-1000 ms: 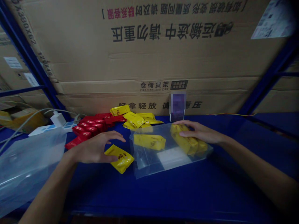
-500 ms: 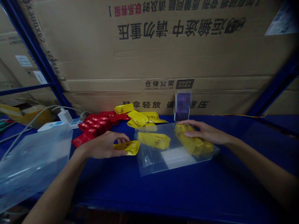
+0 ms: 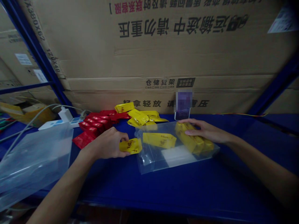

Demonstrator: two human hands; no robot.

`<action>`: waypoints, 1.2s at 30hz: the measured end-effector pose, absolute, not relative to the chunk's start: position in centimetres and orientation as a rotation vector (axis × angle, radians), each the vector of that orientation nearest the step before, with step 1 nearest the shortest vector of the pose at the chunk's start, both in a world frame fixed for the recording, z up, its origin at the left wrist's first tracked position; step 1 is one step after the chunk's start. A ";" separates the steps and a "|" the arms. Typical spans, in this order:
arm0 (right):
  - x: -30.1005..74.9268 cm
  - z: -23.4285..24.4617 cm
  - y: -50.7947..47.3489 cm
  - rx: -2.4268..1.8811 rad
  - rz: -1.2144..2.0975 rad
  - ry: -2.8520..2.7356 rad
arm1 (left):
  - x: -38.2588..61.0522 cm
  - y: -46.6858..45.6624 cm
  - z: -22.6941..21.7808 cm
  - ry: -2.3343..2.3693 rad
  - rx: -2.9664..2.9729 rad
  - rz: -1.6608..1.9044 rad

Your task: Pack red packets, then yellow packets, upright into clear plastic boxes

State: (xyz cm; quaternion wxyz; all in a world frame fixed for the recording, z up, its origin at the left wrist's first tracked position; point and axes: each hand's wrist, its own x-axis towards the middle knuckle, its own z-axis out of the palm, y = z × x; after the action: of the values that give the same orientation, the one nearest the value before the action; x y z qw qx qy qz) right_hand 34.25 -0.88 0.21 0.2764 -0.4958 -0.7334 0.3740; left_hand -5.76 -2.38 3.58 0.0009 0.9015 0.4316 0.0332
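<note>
My left hand grips a yellow printed packet by its edge, right beside the near corner of a transparent plastic box. Inside that box lie a single yellow packet, a white flat piece and a stack of yellow packets. My right hand lies over that stack, fingers curled across its top. A heap of red packets sits behind my left hand, and loose yellow packets lie behind the box.
Everything lies on a blue metal shelf backed by large cardboard cartons. A phone stands upright at the back. A transparent plastic bag sits at the left, near a white power strip with cables.
My left hand has carried the yellow packet up off the shelf and rightward to the box's corner. My right hand stays on the stack. The view has shifted slightly.
</note>
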 end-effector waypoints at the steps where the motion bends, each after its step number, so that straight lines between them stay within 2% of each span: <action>1: 34.3 0.2 -0.9 -1.333 1.008 -1.965 | -5.6 -2.5 3.6 1.341 2.814 0.095; 10: 34.8 -0.3 -0.5 -1.392 0.936 -1.995 | -4.5 -3.0 3.7 1.074 2.679 0.131; 19: 34.8 -0.2 -0.6 -1.375 0.967 -2.002 | -3.8 -2.5 2.1 1.236 2.800 0.263; 25: 34.6 -0.1 -0.7 -1.346 0.996 -1.992 | -3.3 -3.0 1.7 1.359 2.869 0.186; 31: 34.6 0.0 -0.8 -1.338 0.954 -2.007 | -3.5 -3.4 2.0 1.240 2.898 0.033; 36: 34.6 -0.1 -0.7 -1.328 0.938 -2.025 | -3.7 -3.4 2.2 1.186 2.880 0.050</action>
State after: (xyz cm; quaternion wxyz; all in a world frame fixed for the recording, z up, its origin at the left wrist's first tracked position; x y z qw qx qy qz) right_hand 34.62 -0.72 -0.06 0.2692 -0.4926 -0.7509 0.3479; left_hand -3.68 -3.39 2.21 0.0134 0.9244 0.3809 0.0162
